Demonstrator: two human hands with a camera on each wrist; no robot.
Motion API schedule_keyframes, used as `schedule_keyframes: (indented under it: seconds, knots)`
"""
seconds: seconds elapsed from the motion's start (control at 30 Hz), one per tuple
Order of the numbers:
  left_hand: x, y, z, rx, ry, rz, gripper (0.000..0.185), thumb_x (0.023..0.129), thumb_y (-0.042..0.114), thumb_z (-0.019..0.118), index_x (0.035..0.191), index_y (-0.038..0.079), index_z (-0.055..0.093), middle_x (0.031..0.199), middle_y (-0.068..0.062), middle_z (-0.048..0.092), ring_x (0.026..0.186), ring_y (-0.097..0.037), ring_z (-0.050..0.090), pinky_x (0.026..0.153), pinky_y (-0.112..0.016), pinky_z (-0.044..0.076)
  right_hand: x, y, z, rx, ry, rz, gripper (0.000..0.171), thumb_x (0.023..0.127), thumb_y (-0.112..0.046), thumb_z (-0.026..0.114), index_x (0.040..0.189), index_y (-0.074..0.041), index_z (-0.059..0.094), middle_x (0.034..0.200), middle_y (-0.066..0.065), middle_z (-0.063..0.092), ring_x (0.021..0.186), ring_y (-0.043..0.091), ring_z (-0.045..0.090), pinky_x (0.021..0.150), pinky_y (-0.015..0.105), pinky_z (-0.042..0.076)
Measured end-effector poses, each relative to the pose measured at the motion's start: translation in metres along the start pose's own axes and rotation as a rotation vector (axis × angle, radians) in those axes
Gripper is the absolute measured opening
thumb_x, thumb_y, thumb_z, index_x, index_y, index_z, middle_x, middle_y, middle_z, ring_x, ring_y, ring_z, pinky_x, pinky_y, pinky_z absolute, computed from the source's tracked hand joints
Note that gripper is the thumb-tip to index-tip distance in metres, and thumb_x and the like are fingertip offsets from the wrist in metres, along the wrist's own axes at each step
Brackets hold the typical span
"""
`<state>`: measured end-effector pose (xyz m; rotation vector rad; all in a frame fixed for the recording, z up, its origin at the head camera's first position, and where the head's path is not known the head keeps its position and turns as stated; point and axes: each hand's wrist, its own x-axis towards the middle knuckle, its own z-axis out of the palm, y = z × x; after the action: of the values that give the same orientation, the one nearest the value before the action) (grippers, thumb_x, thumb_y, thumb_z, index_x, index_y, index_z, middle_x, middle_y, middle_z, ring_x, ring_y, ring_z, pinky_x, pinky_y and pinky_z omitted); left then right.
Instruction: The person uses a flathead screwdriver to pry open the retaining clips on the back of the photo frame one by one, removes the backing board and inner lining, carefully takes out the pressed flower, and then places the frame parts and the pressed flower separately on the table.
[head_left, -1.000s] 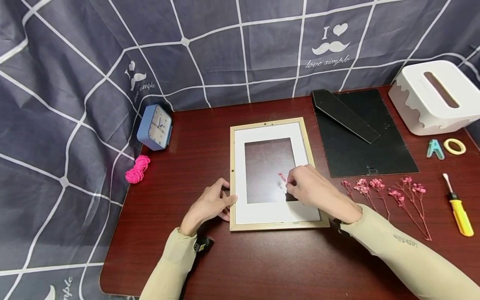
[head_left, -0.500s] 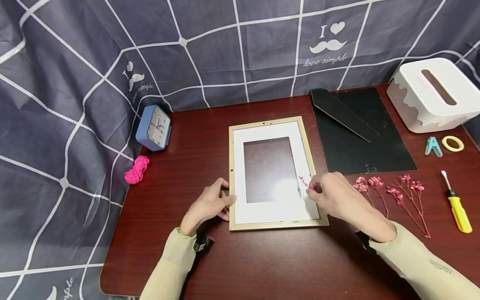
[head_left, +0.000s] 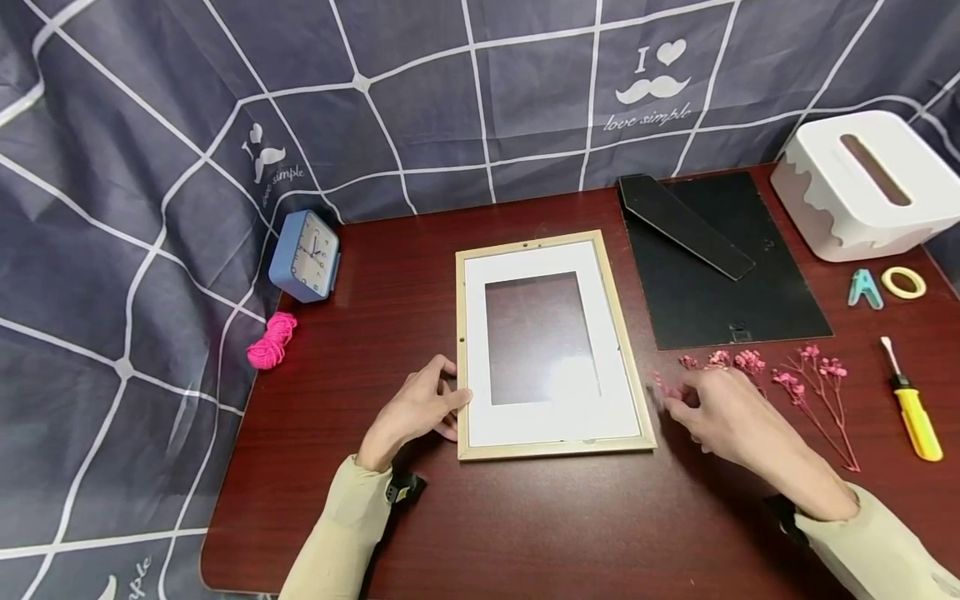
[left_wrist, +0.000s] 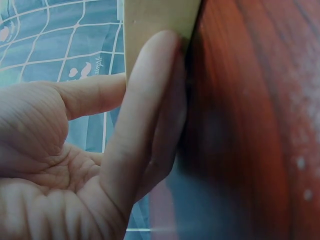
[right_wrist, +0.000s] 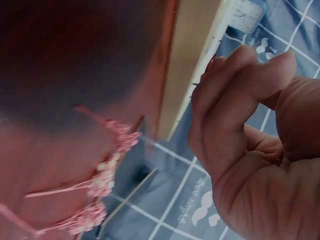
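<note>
A wooden picture frame (head_left: 628, 367) with a white mat lies flat mid-table. My left hand (head_left: 450, 404) rests against its left edge, fingers fairly straight; in the left wrist view a finger (left_wrist: 145, 115) presses the frame's wood (left_wrist: 160, 20). My right hand (head_left: 675, 400) hovers over the table just right of the frame's lower right corner and pinches a small pink flower sprig (head_left: 658, 383). In the right wrist view its fingers (right_wrist: 235, 100) are curled, thumb to forefinger, near the frame edge (right_wrist: 187, 75). More pink dried flowers (head_left: 813, 375) (right_wrist: 110, 170) lie right of that hand.
A black backing board (head_left: 750, 308) with its stand lies at the back right, beside a white tissue box (head_left: 862, 200). A clip (head_left: 864, 289), tape roll (head_left: 903, 283) and yellow screwdriver (head_left: 915, 417) sit far right. At the left stand a blue clock (head_left: 307, 254) and pink string (head_left: 272, 342).
My right hand carried the pink sprig from over the frame's glass rightward, past the frame's right edge to the table beside the other flowers. The left hand stayed on the frame.
</note>
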<state>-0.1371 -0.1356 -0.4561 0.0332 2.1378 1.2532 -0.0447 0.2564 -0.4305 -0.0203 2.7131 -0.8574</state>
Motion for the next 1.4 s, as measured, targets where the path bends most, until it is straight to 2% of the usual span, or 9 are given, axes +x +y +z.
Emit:
schedule_keyframes:
  seconds: [0.23,0.43,0.7,0.87,1.17,1.27,1.4]
  knots:
    - [0.001,0.0,0.0,-0.005,0.003,-0.004,0.038,0.106,0.007,0.068,0.137,0.0,0.049,0.089,-0.014,0.062,0.061,-0.019,0.073,0.062,-0.041,0.072,-0.002,0.019,0.001,0.006,-0.036,0.046,0.013,0.102,-0.013,0.069,0.094,-0.004,0.069,0.059,-0.002,0.063,0.052,0.011,0.061,0.045,0.026,0.048]
    - [0.001,0.0,0.0,-0.006,0.004,-0.006,0.038,0.105,0.007,0.068,0.137,0.001,0.049,0.089,-0.014,0.061,0.06,-0.02,0.074,0.062,-0.041,0.072,0.002,0.029,0.0,-0.061,-0.045,0.055,0.016,0.099,-0.011,0.07,0.085,-0.004,0.066,0.061,0.0,0.061,0.055,0.013,0.057,0.049,0.028,0.046]
    - [0.0,0.0,0.001,-0.019,0.003,0.0,0.038,0.105,0.007,0.068,0.137,-0.001,0.049,0.089,-0.014,0.061,0.056,-0.02,0.073,0.061,-0.042,0.072,0.006,0.03,0.001,-0.113,-0.056,0.068,0.022,0.097,-0.01,0.073,0.077,-0.006,0.064,0.061,0.002,0.058,0.056,0.016,0.053,0.049,0.029,0.043]
    - [0.0,0.0,0.001,-0.014,0.003,-0.001,0.038,0.105,0.007,0.068,0.137,-0.001,0.049,0.09,-0.015,0.062,0.055,-0.019,0.072,0.06,-0.042,0.072,0.007,0.031,0.001,-0.138,-0.059,0.076,0.02,0.095,-0.009,0.075,0.079,-0.004,0.065,0.063,0.005,0.057,0.057,0.018,0.051,0.049,0.029,0.042]
    - [0.0,0.0,0.0,-0.024,-0.005,-0.003,0.039,0.105,0.006,0.068,0.138,-0.001,0.049,0.089,-0.015,0.062,0.056,-0.02,0.072,0.061,-0.042,0.072,0.007,0.032,-0.002,-0.104,-0.097,0.098,0.019,0.099,-0.01,0.073,0.084,-0.003,0.064,0.062,0.004,0.059,0.055,0.016,0.055,0.048,0.03,0.047]
    - [-0.001,-0.001,-0.001,-0.026,-0.004,-0.005,0.04,0.105,0.007,0.069,0.139,-0.001,0.049,0.088,-0.014,0.062,0.056,-0.02,0.073,0.062,-0.042,0.072,0.004,0.03,-0.003,-0.09,-0.086,0.096,0.016,0.099,-0.01,0.073,0.089,-0.002,0.065,0.062,0.003,0.06,0.054,0.015,0.056,0.048,0.03,0.048]
    - [-0.001,-0.002,-0.002,-0.034,-0.002,-0.004,0.041,0.105,0.007,0.069,0.139,0.0,0.049,0.088,-0.014,0.061,0.058,-0.02,0.073,0.063,-0.042,0.072,-0.003,0.026,-0.001,-0.07,-0.019,0.047,0.016,0.1,-0.015,0.076,0.091,-0.005,0.067,0.058,-0.002,0.06,0.049,0.011,0.058,0.048,0.029,0.047]
